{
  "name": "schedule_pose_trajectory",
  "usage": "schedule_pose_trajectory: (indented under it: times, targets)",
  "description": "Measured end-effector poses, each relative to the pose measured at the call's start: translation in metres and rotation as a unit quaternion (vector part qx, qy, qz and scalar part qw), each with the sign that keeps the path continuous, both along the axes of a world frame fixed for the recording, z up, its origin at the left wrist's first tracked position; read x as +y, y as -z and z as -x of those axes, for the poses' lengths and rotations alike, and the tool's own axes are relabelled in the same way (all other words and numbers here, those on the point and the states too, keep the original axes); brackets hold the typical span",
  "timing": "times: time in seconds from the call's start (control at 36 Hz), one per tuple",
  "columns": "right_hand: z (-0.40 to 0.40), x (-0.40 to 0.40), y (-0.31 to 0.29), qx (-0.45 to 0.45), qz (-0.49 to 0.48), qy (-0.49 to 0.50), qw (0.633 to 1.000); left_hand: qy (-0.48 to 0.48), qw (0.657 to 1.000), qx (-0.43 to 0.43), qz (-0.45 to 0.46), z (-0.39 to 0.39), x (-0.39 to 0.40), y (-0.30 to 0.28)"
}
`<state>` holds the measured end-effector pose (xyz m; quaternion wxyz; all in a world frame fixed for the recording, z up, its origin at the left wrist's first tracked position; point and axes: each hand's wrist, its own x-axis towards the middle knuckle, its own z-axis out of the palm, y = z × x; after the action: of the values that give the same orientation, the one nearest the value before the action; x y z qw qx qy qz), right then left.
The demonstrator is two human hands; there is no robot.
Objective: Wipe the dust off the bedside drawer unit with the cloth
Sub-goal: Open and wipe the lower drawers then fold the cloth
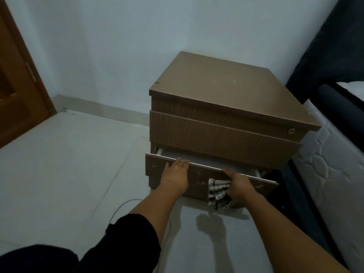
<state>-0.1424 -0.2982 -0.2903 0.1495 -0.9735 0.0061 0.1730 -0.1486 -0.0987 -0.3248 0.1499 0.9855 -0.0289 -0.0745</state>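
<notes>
Hands reach out to a brown bedside drawer unit [226,89] that stands on the pale floor [59,164], close to the wall [118,46] and just beside the bed [334,154]. The unit has 2 drawers you can see well. The upper drawer [222,134] is pushed in, and it has a small round lock [291,131] near its right end. The bottom drawer [197,174] is pulled out a bit, so a gray strip of its inside shows. The left hand [177,174] lies flat on the front of the bottom drawer with straight fingers that reach up to its top edge. The right hand [239,184] holds the checked cloth [218,191], black and white, bunched up in curled fingers, and its fingertips hook over the top edge of the same drawer. The cloth hangs down in front of the drawer, below that hand. A thin white cable [122,205] lies on the floor near the left arm. A brown door [17,95] is at the far left. No words or labels can be read anywhere.
</notes>
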Motion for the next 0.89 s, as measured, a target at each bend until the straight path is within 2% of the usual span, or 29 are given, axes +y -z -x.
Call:
schedule_pose_trajectory:
  times: [0.19, 0.25, 0.33, 0.44, 0.53, 0.67, 0.78, 0.89]
  targets:
    - [0.006, 0.012, -0.027, 0.019, 0.054, -0.008, 0.998, 0.022, 0.999, 0.029, -0.007, 0.012, 0.009, -0.014]
    - [0.002, 0.022, -0.041, 0.009, 0.034, 0.0, 0.999, -0.002, 1.0, 0.014, -0.004, 0.011, 0.02, -0.018]
    - [-0.005, 0.043, -0.058, -0.048, -0.035, -0.017, 0.998, -0.09, 0.996, -0.01, 0.019, 0.012, 0.041, -0.016]
    - [-0.012, 0.087, -0.067, -0.142, -0.079, -0.058, 0.985, -0.173, 0.982, 0.014, 0.072, 0.016, 0.072, -0.01]
    - [-0.015, 0.125, -0.062, -0.161, -0.104, -0.1, 0.976, -0.179, 0.973, 0.049, 0.134, 0.02, 0.088, -0.009]
    - [-0.013, 0.18, -0.038, -0.177, -0.124, -0.121, 0.969, -0.151, 0.973, 0.059, 0.164, 0.021, 0.104, -0.009]
    - [-0.01, 0.201, -0.01, -0.148, -0.077, -0.169, 0.971, -0.149, 0.971, 0.048, 0.182, 0.023, 0.111, -0.01]
    - [-0.002, 0.2, 0.008, -0.159, -0.005, -0.187, 0.969, -0.133, 0.98, 0.047, 0.139, 0.027, 0.112, -0.009]
